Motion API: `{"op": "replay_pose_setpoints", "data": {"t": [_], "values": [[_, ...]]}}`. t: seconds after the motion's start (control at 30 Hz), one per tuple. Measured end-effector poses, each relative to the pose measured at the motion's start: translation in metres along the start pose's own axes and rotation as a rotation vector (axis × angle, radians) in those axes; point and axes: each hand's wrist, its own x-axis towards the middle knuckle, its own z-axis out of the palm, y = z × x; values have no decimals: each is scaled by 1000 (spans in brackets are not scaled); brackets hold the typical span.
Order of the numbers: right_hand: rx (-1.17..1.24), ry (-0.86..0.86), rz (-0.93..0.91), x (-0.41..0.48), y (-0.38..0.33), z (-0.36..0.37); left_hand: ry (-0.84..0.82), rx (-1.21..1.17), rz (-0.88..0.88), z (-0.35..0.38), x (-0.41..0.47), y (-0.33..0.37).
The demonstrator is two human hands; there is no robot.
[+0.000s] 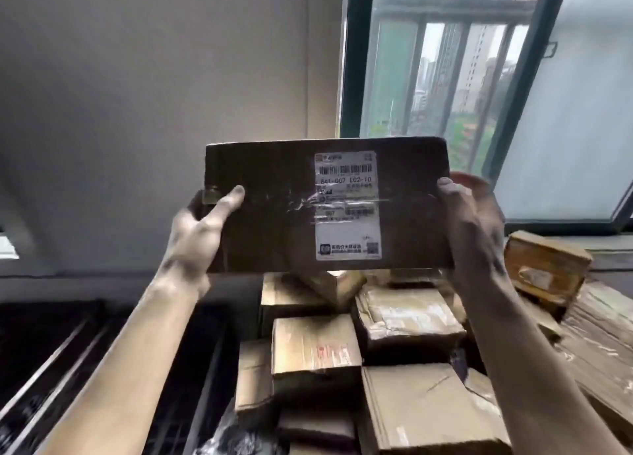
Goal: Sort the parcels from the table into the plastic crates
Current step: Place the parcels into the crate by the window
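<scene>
I hold a flat brown cardboard parcel [270,211] up at chest height, its white shipping label [347,206] facing me. My left hand [197,235] grips its left edge, thumb across the front. My right hand [474,214] grips the right edge with fingers curled behind it. Below the raised parcel lies a heap of taped cardboard parcels [342,352] on the table. Dark plastic crates [68,352] stand low on the left, their insides in shadow.
A yellowish box [544,266] sits by the window sill at right, with more stacked cardboard [603,334] beside it. A window with a dark frame [445,60] is behind. A grey wall fills the left. A black plastic bag [233,437] shows at the bottom.
</scene>
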Motion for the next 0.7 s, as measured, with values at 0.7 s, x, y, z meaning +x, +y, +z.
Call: {"op": "replay_pose_setpoints", "data": {"t": [0.7], "values": [[-92,-172,567,-220,110,-30,176,175,-649,-137,-212,-113]]}}
